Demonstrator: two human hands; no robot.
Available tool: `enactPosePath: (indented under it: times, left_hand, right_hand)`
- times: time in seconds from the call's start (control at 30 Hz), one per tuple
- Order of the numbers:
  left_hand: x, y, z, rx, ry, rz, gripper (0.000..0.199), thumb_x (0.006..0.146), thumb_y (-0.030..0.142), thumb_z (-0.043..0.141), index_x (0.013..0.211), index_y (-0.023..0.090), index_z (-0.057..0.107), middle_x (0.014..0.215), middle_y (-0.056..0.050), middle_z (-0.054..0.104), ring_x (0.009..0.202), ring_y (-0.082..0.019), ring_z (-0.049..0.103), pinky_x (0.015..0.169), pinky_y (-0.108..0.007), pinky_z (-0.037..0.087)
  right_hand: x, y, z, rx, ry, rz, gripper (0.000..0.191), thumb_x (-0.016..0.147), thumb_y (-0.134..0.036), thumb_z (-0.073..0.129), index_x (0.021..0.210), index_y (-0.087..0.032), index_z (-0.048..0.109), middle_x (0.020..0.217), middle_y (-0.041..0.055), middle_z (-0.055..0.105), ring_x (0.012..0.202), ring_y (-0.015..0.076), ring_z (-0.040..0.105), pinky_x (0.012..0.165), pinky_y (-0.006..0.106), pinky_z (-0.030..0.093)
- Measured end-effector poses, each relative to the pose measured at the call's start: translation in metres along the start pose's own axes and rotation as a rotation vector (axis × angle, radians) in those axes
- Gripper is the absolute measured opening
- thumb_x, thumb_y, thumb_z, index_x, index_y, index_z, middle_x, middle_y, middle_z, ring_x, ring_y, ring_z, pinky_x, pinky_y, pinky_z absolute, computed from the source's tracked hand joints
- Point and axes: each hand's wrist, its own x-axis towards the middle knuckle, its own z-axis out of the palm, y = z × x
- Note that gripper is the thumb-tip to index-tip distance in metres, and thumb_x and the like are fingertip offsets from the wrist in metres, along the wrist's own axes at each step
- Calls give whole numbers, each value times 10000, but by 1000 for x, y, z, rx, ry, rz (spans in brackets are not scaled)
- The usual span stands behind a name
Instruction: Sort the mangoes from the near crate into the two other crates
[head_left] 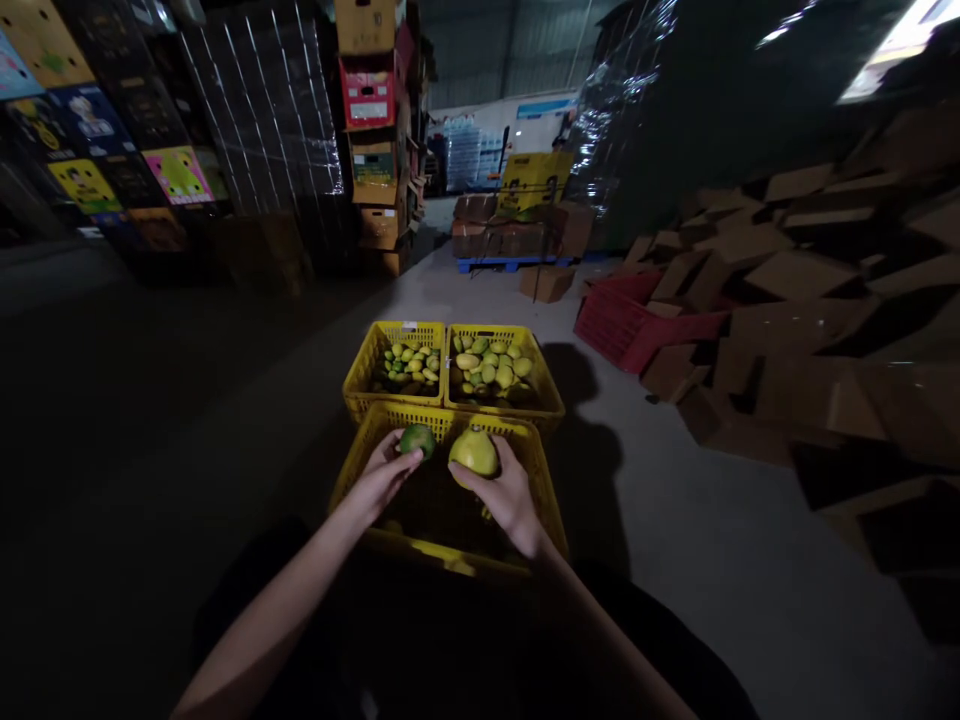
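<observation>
My left hand [384, 474] is closed around a small green citrus fruit [418, 440]. A larger yellow-green citrus fruit [474, 453], rounded with a narrower top, is gripped in my right hand [512, 492]. Both fruits are held up over the near yellow crate [345, 490], apart from each other. The inside of that crate is dark, and what lies at its bottom is hard to make out. Just beyond it stand two more yellow crates: the left crate [358, 372] holds smaller green and yellow fruit [409, 365], the right crate [547, 378] larger yellow-green fruit [491, 368].
On the right, a red crate [619, 325] leans by a big heap of cardboard boxes [787, 300]. Farther back, a blue pallet [510, 265] carries boxes, with a yellow box [534, 180] on top. Stacked cartons [373, 150] rise at the back left. Grey floor surrounds the crates.
</observation>
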Motion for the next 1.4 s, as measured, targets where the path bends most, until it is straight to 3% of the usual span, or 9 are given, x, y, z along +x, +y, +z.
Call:
enactPosePath:
  times: [0.13, 0.3, 0.7, 0.93, 1.13, 1.4]
  left_hand:
    - [-4, -10, 0, 103, 4, 188, 489, 505, 174, 855, 898, 202, 564, 875, 34, 564, 828, -102, 550, 761, -204, 432]
    - [-1, -11, -2, 193, -16, 273, 528, 497, 172, 852, 895, 206, 507, 912, 28, 502, 870, -121, 517, 772, -220, 416]
    - [2, -3, 10, 319, 27, 326, 527, 504, 264, 848, 883, 216, 485, 904, 12, 495, 907, -157, 506, 800, -234, 411]
    - [6, 0, 11, 290, -43, 327, 495, 544, 276, 829, 917, 213, 510, 895, 1, 522, 876, -159, 528, 788, -252, 425]
    - [9, 1, 10, 254, 30, 268, 530, 495, 300, 849, 946, 193, 592, 947, -38, 593, 961, -209, 553, 895, -306, 417]
    - [9, -1, 10, 36, -93, 96, 387, 592, 420, 807, 856, 184, 652, 808, -10, 594, 737, -119, 552, 684, -231, 438]
  right_hand:
    - [1, 12, -5, -281, 163, -389, 567, 621, -454, 741, 1075, -194, 522, 1048, 102, 640, 954, 270, 621, 866, 444, 504]
    - [2, 23, -5, -413, 185, -557, 553, 693, -456, 697, 1143, -215, 483, 1076, 102, 633, 991, 271, 624, 875, 450, 515]
    - [5, 12, 10, -300, 102, -414, 552, 688, -418, 711, 1153, -211, 498, 1110, 104, 608, 1028, 269, 592, 921, 442, 468]
    - [11, 15, 13, -279, 104, -401, 549, 687, -427, 715, 1134, -197, 494, 1106, 110, 607, 1022, 259, 588, 915, 427, 470]
    - [10, 12, 10, -180, 128, -338, 538, 652, -394, 744, 1100, -205, 513, 1067, 85, 621, 971, 247, 593, 900, 425, 472]
    - [14, -2, 15, 235, 123, -128, 407, 612, -363, 786, 904, -234, 534, 876, 2, 611, 832, 185, 596, 765, 304, 508]
